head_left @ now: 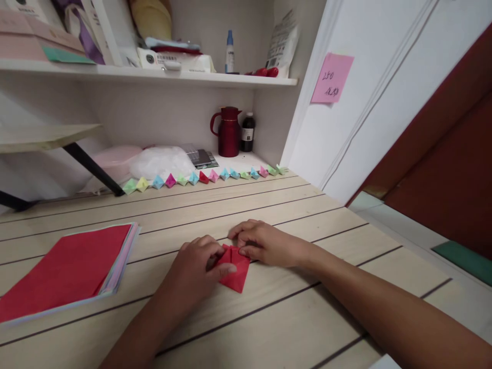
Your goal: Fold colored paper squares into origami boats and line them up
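A small folded piece of red paper (237, 275) lies on the light wooden tabletop (292, 318) in the middle of the view. My left hand (194, 266) rests on its left side, thumb pressing the paper down. My right hand (265, 243) pinches the paper's top edge with fingers curled together. Both hands are closed on the paper.
A stack of coloured paper sheets with a red one on top (65, 269) lies at the left. A row of several small folded paper shapes (203, 177) lines the back edge. Behind stand a dark red jug (228, 132), a dark bottle (248, 132) and a white plastic bag (161, 161). A pink sticky note (331, 78) hangs on the door.
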A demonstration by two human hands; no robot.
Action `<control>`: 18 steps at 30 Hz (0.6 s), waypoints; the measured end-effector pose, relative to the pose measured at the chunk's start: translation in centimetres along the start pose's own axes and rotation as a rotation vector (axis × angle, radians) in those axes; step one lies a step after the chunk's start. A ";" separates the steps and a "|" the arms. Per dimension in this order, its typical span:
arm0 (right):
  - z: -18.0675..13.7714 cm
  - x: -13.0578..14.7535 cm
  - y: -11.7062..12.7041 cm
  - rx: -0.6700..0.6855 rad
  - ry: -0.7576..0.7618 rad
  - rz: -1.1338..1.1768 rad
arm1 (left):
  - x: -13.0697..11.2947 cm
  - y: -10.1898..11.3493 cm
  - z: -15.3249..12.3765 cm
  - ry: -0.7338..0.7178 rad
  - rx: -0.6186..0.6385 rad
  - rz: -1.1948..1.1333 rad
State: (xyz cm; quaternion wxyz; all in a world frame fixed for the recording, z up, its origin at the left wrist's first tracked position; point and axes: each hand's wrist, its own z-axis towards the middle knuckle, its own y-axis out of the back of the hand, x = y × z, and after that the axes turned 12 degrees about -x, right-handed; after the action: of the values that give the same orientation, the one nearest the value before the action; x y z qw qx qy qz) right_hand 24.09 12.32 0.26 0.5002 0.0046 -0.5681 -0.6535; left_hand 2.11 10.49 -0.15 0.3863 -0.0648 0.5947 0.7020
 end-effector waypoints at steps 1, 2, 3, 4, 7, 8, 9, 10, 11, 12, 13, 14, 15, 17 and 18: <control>0.1 0.0 0.0 -0.008 -0.007 -0.007 | 0.0 -0.3 0.1 0.016 -0.022 0.010; 0.1 0.1 0.0 -0.016 -0.017 -0.008 | 0.0 -0.6 0.2 0.039 -0.047 0.013; 0.2 0.2 0.0 -0.022 -0.030 -0.002 | 0.1 -0.9 0.2 0.062 -0.070 0.005; 0.2 0.3 0.1 -0.024 -0.041 0.013 | 0.2 -1.1 0.3 0.080 -0.086 -0.009; 0.3 0.5 0.2 -0.007 -0.052 0.069 | 0.4 -1.4 0.4 0.102 -0.096 -0.057; 0.3 0.5 0.2 -0.005 -0.053 0.065 | 0.4 -1.4 0.4 0.105 -0.093 -0.066; 0.3 0.5 0.0 -0.012 -0.058 0.043 | 0.4 -1.4 0.4 0.107 -0.091 -0.068; 0.3 0.5 -0.3 -0.028 -0.069 0.007 | 0.4 -1.4 0.4 0.107 -0.092 -0.068; 0.3 0.5 -0.6 -0.050 -0.084 -0.036 | 0.3 -1.3 0.4 0.105 -0.098 -0.065; 0.3 0.5 -0.9 -0.075 -0.099 -0.078 | 0.2 -1.3 0.4 0.101 -0.107 -0.063; 0.3 0.5 -1.3 -0.095 -0.108 -0.110 | 0.1 -1.3 0.4 0.093 -0.118 -0.066; 0.4 0.4 -1.6 -0.108 -0.111 -0.132 | 0.0 -1.3 0.4 0.083 -0.122 -0.072; 0.4 0.4 -1.8 -0.116 -0.108 -0.144 | -0.1 -1.2 0.4 0.075 -0.123 -0.076; 0.4 0.4 -2.2 -0.126 -0.101 -0.160 | 0.0 -1.0 0.4 0.064 -0.117 -0.070; 0.4 0.4 -2.3 -0.132 -0.101 -0.170 | 0.1 -0.9 0.4 0.066 -0.114 -0.051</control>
State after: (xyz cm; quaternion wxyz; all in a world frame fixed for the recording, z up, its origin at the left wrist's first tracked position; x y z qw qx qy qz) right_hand 22.17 11.98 -1.10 0.4130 -0.0131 -0.5457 -0.7290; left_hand 2.72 10.89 -0.83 0.3800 -0.1252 0.5643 0.7221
